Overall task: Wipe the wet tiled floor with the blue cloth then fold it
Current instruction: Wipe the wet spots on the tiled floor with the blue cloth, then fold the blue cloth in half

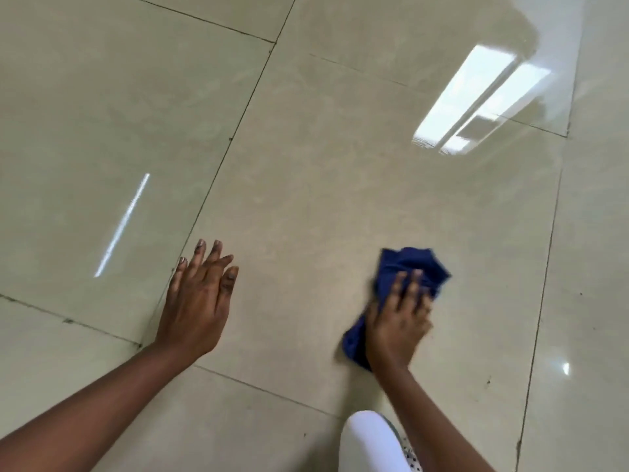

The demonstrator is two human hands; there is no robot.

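The blue cloth [413, 267] lies crumpled on the glossy beige tiled floor [306, 165], right of centre. My right hand [396, 321] presses down on the cloth with fingers spread over it and is slightly blurred. Blue fabric sticks out above the fingers and below the palm at the left. My left hand [197, 301] rests flat on the floor to the left, fingers apart, holding nothing. It lies over a dark grout line.
A white-clad knee [369, 441] with a dotted garment beside it sits at the bottom edge, under my right forearm. Bright window reflections [473, 100] shine on the tiles at the upper right. Dark grout lines cross the floor.
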